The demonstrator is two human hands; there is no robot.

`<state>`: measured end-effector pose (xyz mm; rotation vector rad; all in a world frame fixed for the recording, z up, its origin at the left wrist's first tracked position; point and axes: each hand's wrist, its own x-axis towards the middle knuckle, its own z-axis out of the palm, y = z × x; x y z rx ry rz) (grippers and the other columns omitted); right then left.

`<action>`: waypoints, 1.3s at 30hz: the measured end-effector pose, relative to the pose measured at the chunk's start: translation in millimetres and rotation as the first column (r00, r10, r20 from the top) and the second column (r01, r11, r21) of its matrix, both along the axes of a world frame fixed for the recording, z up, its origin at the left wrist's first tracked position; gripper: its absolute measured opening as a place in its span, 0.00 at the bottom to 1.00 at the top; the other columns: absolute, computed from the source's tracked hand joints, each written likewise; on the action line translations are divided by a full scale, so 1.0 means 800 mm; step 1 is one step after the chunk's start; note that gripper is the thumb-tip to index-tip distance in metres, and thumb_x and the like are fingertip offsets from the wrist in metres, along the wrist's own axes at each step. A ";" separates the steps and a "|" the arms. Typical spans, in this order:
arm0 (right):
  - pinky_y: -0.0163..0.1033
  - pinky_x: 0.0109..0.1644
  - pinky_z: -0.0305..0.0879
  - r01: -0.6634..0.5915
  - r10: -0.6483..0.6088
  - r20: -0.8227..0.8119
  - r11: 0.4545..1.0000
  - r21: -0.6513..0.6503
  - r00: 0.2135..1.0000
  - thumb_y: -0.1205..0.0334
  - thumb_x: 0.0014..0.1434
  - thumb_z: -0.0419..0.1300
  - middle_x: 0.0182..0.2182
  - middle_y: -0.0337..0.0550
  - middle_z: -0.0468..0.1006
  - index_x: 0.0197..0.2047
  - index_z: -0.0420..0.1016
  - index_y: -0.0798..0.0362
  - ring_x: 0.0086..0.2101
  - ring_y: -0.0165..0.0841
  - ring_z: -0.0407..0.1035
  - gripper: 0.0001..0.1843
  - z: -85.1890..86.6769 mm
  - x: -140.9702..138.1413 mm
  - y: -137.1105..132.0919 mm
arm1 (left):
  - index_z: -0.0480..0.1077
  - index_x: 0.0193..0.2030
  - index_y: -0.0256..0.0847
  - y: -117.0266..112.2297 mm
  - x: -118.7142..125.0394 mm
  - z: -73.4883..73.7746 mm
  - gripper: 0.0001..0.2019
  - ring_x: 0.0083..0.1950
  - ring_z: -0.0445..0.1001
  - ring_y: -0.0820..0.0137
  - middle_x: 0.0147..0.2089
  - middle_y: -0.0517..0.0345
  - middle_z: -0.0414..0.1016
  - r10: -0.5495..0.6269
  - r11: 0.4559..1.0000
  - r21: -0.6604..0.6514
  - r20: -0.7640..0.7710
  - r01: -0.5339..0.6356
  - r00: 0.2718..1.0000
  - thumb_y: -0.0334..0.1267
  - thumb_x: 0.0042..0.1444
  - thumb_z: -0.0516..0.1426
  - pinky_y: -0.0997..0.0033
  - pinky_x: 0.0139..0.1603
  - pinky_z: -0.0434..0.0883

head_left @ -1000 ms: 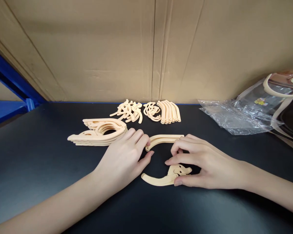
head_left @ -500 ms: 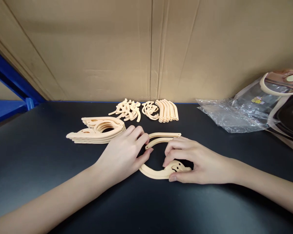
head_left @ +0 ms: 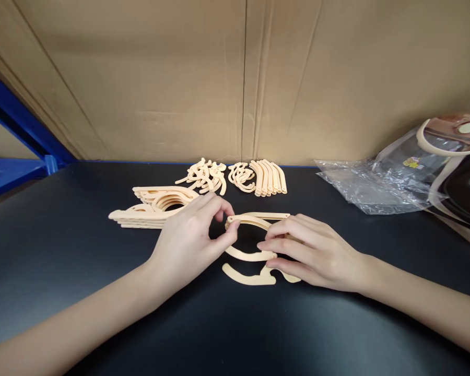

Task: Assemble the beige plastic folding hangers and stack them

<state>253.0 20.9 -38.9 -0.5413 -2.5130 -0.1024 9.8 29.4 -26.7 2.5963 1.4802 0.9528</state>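
My left hand (head_left: pixel 199 230) pinches the left end of a curved beige hanger arm (head_left: pixel 250 219) between thumb and fingers. My right hand (head_left: pixel 313 253) is closed over the right side of the same beige folding hanger, and its fingers hide the join. Below the arm, a curved beige hanger part (head_left: pixel 246 256) runs under my right fingertips. Nearer to me, a flat beige hook-shaped piece (head_left: pixel 248 277) lies on the black table (head_left: pixel 227 334), partly under my right hand. Another slim beige arm (head_left: pixel 276 215) lies just behind the held one.
Stacked beige hangers (head_left: pixel 141 214) lie left of my left hand. Farther back are a pile of loose curved pieces (head_left: pixel 207 175), smaller hooks (head_left: pixel 241 176) and a row of arms (head_left: pixel 268 177). A clear plastic bag (head_left: pixel 360 183) lies right, before a cardboard wall (head_left: pixel 160 78).
The hanger has been lifted and tilted, so the bear face no longer shows. A separate flat piece is now visible on the table below it. My left fingers have moved onto the arm's end.
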 end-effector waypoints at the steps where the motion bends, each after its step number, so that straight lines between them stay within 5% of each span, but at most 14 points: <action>1: 0.39 0.45 0.68 0.003 -0.003 0.016 1.000 0.013 1.000 0.62 0.68 0.58 0.40 0.47 0.78 0.47 0.76 0.58 0.40 0.33 0.71 0.10 0.000 0.000 0.000 | 0.68 0.35 0.41 -0.001 0.000 0.000 0.06 0.32 0.68 0.72 0.31 0.62 0.67 -0.005 1.000 -0.012 0.000 0.005 1.000 0.38 0.61 0.53 0.72 0.31 0.63; 14: 0.40 0.41 0.64 -0.002 0.002 -0.003 1.000 0.005 1.000 0.61 0.66 0.61 0.40 0.46 0.80 0.46 0.75 0.57 0.39 0.34 0.70 0.09 -0.004 0.000 0.002 | 0.68 0.35 0.41 -0.001 -0.003 -0.004 0.06 0.32 0.69 0.72 0.31 0.64 0.70 -0.027 0.992 -0.124 0.036 0.031 0.999 0.38 0.62 0.54 0.73 0.32 0.62; 26: 0.40 0.43 0.61 -0.060 0.060 0.000 0.995 -0.075 0.998 0.59 0.66 0.60 0.34 0.43 0.80 0.38 0.76 0.57 0.37 0.33 0.70 0.10 -0.001 -0.007 0.000 | 0.68 0.31 0.40 -0.008 -0.003 -0.009 0.06 0.28 0.68 0.72 0.27 0.65 0.68 -0.079 0.997 0.000 -0.133 0.079 0.988 0.35 0.59 0.59 0.74 0.27 0.58; 32: 0.40 0.41 0.58 0.142 -0.141 -0.053 0.990 0.016 0.989 0.64 0.67 0.57 0.32 0.42 0.79 0.38 0.78 0.57 0.35 0.32 0.69 0.10 0.036 -0.016 0.019 | 0.67 0.30 0.41 -0.011 -0.004 -0.014 0.06 0.23 0.65 0.74 0.25 0.67 0.66 -0.042 0.998 0.043 -0.176 0.050 0.984 0.34 0.57 0.60 0.75 0.24 0.55; 37: 0.45 0.46 0.58 0.453 -0.444 0.195 0.892 0.000 0.875 0.60 0.66 0.58 0.36 0.48 0.78 0.38 0.81 0.56 0.41 0.42 0.68 0.12 0.054 -0.040 0.087 | 0.66 0.30 0.41 -0.011 -0.003 -0.014 0.08 0.23 0.66 0.73 0.25 0.66 0.67 0.026 0.999 -0.034 -0.177 -0.033 0.984 0.37 0.58 0.60 0.75 0.24 0.55; 39: 0.45 0.46 0.57 0.479 -0.461 0.221 0.877 -0.036 0.859 0.60 0.65 0.59 0.36 0.49 0.78 0.37 0.82 0.55 0.41 0.42 0.69 0.11 0.051 -0.050 0.114 | 0.66 0.30 0.41 -0.010 -0.003 -0.013 0.09 0.23 0.66 0.74 0.26 0.66 0.68 0.051 0.995 -0.072 -0.176 -0.065 0.983 0.39 0.58 0.60 0.75 0.24 0.55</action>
